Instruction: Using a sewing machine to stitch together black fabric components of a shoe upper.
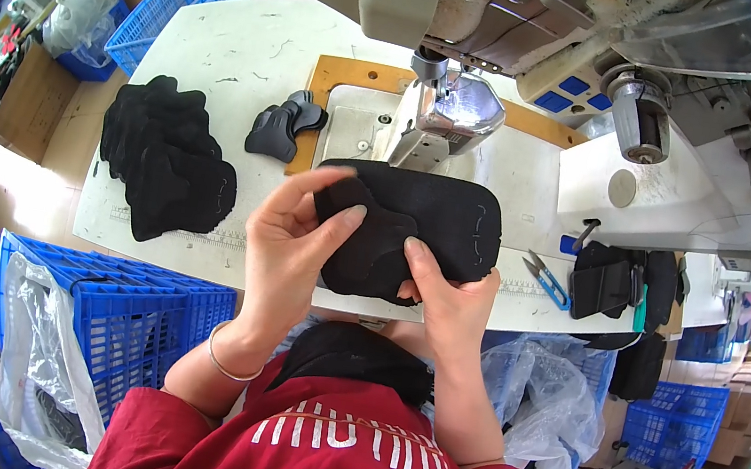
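Both my hands hold up a black fabric piece [454, 212] with a smaller dark shaped patch [379, 244] lying on it, just in front of the sewing machine [448, 116]. My left hand [289, 242] pinches the left edge, its thumb pressed on the patch. On the right, my right hand [452, 302] grips the lower edge, thumb on top and fingers mostly underneath. A fanned pile of black fabric pieces [158, 154] lies on the white table to the left. Between that pile and the machine sit several grey-black shaped pads [284, 123].
Blue-handled thread snips [548, 281] lie at the right, beside black pouch-like pieces [604, 284]. A blue crate [138, 308] with clear plastic stands left below the white table [259, 34]. Another blue crate [183, 5] is at the back left. Clear plastic bags [534, 398] hang below the table's right side.
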`<state>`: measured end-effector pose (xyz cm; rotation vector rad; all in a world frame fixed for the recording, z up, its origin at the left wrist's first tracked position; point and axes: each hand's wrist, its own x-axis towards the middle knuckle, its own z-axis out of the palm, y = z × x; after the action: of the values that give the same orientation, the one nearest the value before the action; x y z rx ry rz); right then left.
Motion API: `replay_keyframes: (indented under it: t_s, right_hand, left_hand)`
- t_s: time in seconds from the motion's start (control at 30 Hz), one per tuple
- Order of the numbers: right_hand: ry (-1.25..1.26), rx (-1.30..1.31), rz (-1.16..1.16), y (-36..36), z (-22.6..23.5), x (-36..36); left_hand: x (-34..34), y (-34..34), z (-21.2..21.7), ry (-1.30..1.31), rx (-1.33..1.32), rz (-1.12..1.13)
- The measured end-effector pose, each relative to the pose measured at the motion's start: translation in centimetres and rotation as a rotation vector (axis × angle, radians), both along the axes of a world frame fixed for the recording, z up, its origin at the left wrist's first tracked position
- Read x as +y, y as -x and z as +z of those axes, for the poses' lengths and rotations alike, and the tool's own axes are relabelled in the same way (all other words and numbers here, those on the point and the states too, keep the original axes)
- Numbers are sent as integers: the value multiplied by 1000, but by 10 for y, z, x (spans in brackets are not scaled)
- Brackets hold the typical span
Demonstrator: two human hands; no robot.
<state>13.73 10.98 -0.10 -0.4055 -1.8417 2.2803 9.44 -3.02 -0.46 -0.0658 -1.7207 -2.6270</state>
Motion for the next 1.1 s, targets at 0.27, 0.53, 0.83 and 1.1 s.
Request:
replay_keyframes:
  t_s: [0.27, 0.53, 0.83, 1.1]
  right_hand:
    - [-4, 48, -2, -1, -1, 0]
    - [-41, 90, -36, 4, 1, 3]
    - [-3, 14, -9, 25, 18, 10]
    - [-1239, 770, -289, 52, 29, 43]
  left_hand:
    - [-6, 0, 0, -269, -278, -246]
    - [4, 1, 2, -75, -203, -308]
    - [3, 35, 44, 72, -207, -375]
    - [2, 86, 58, 50, -238, -501]
